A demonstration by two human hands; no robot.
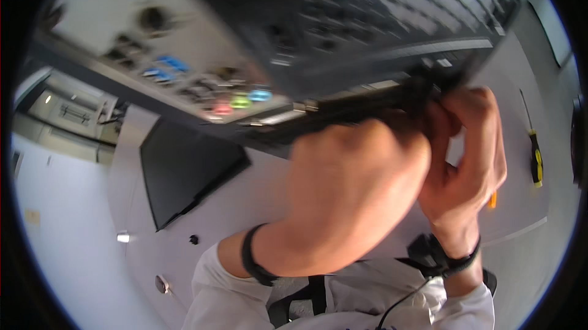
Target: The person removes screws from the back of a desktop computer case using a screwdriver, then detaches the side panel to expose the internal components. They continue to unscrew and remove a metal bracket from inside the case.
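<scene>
A black desktop computer case (361, 42) fills the upper part of the view, tilted, its rear port panel (202, 79) with blue, green and pink sockets turned toward me. My left hand (358, 189) is closed at the case's near lower edge, below the slot covers; its fingertips are hidden behind its back. Beside it, at the right corner, my right hand (462, 155) has its fingers curled and pinched together against a dark part of the case. What either hand grips is hidden and smeared by motion.
A flat black panel (187, 170) lies on the pale table (269, 189) at left, with a small black piece (194, 239) nearby. A yellow-and-black screwdriver (535, 158) lies at the right. An orange object (492, 200) shows partly beside my right wrist.
</scene>
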